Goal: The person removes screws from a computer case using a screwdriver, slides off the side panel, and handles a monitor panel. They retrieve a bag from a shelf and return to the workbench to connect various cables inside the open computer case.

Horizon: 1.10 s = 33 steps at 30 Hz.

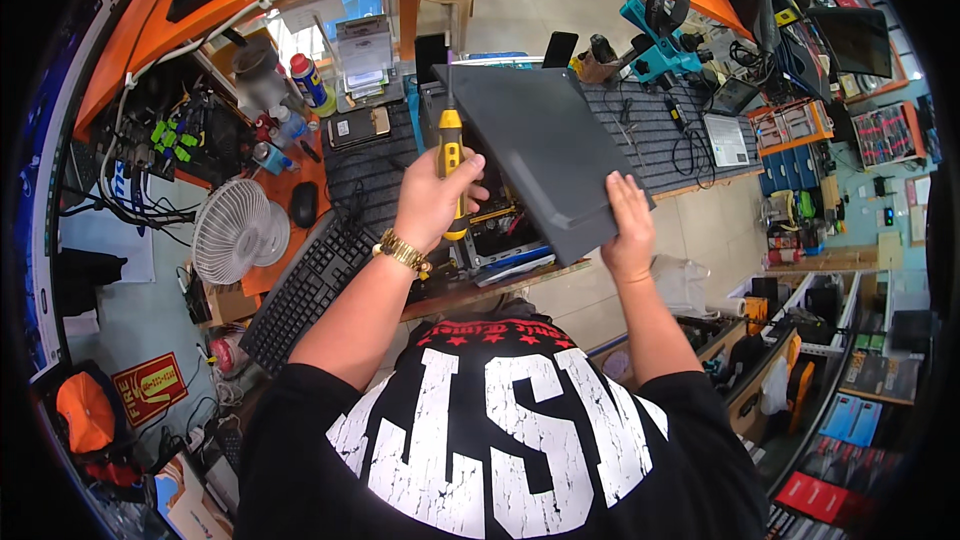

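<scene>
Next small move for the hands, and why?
Probably lay the yellow-and-black screwdriver on the grey striped mat: the left hand holds it, while only the right hand clearly touches the flat dark panel over the open computer case.

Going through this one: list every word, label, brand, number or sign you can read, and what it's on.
Wording is not copied out here.
Black shirt: large white letters, readable; smaller red lettering, partly readable.
Red and yellow sign: readable.
Spray can: too small to read.
Red box, lower right: blurred.
Lower keyboard: key legends too small.
Yellow and black screwdriver in the left hand, black case panel at the right hand: none readable.
</scene>
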Available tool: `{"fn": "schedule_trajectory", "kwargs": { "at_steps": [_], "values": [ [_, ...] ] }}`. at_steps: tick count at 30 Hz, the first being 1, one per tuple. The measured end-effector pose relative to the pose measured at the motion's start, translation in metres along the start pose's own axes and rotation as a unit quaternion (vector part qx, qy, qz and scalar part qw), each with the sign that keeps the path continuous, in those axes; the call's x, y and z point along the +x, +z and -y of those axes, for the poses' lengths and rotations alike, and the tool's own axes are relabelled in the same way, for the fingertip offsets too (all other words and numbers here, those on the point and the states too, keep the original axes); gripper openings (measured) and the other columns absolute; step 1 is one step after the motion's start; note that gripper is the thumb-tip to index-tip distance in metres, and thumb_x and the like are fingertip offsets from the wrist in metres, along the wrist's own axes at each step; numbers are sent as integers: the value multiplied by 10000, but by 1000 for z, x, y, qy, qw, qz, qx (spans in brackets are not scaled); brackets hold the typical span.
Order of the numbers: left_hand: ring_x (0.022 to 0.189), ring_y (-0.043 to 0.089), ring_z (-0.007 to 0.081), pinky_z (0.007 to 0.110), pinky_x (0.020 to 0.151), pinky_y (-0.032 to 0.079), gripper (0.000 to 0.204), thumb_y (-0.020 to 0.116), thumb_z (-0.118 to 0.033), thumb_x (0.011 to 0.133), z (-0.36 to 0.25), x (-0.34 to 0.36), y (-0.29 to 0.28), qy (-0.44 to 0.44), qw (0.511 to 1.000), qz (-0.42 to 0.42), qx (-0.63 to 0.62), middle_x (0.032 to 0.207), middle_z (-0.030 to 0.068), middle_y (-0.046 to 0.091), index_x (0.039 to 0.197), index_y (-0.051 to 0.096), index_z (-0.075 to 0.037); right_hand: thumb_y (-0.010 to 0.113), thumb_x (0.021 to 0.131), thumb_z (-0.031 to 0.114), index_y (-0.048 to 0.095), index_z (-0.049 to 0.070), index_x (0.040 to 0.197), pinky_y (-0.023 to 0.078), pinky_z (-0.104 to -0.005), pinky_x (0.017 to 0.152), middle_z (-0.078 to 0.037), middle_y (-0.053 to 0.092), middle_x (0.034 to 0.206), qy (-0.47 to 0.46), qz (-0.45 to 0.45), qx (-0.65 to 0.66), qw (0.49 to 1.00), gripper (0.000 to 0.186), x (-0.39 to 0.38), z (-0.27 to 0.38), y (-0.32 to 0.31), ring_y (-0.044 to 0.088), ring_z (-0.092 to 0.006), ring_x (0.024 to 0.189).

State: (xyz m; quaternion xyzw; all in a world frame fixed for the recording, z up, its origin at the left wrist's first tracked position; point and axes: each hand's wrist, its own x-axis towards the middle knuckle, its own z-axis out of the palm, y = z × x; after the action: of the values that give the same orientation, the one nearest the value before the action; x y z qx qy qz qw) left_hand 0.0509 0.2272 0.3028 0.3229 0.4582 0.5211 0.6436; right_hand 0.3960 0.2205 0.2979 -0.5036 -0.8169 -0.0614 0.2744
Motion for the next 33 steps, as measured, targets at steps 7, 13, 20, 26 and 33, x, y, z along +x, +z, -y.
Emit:
{"fn": "schedule_trajectory", "kwargs": {
  "at_steps": [7, 13, 20, 26, 33],
  "values": [
    [664, 686, 129, 289, 600, 578, 243, 770, -219, 1048, 9, -36, -45, -5, 999, -45, 14, 902, 26, 671, 1177, 651, -52, 578, 885, -93, 708, -3, 1426, 509, -446, 1174, -204, 745, 1391, 64, -20, 67, 996, 564, 12, -23, -85, 688, -378, 1356],
    [641, 674, 143, 309, 583, 563, 243, 721, -202, 1071, 21, -62, -49, -60, 996, 23, 65, 883, 32, 649, 1213, 639, -23, 611, 1029, -28, 741, -60, 1287, 564, -372, 1005, -224, 789, 1258, 202, -93, 109, 969, 291, -71, -71, -134, 770, -315, 1127],
    [722, 705, 164, 309, 609, 587, 430, 620, -105, 1062, 22, -59, 26, -125, 966, 214, 75, 993, 69, 655, 1469, 510, -21, 693, 1073, 103, 778, -74, 1094, 571, -380, 860, -193, 811, 1064, 352, -173, 31, 919, 197, -163, -101, -165, 767, -291, 956],
    [815, 751, 221, 362, 712, 654, 505, 601, -97, 1098, 41, -39, 150, -174, 919, 341, 97, 1125, 99, 654, 1559, 406, -31, 675, 1123, 221, 714, -91, 1196, 556, -357, 882, -110, 787, 1103, 445, -331, 132, 822, 323, -211, -156, -158, 714, -191, 973],
    [690, 699, 220, 382, 555, 601, 661, 641, -165, 1087, 121, 12, 329, -181, 934, 267, 151, 1152, 128, 636, 1653, 306, -94, 657, 1128, 249, 644, -33, 1320, 566, -407, 958, -126, 718, 1280, 591, -441, 391, 551, 341, -251, -301, -119, 692, -234, 1124]
  ]
}}
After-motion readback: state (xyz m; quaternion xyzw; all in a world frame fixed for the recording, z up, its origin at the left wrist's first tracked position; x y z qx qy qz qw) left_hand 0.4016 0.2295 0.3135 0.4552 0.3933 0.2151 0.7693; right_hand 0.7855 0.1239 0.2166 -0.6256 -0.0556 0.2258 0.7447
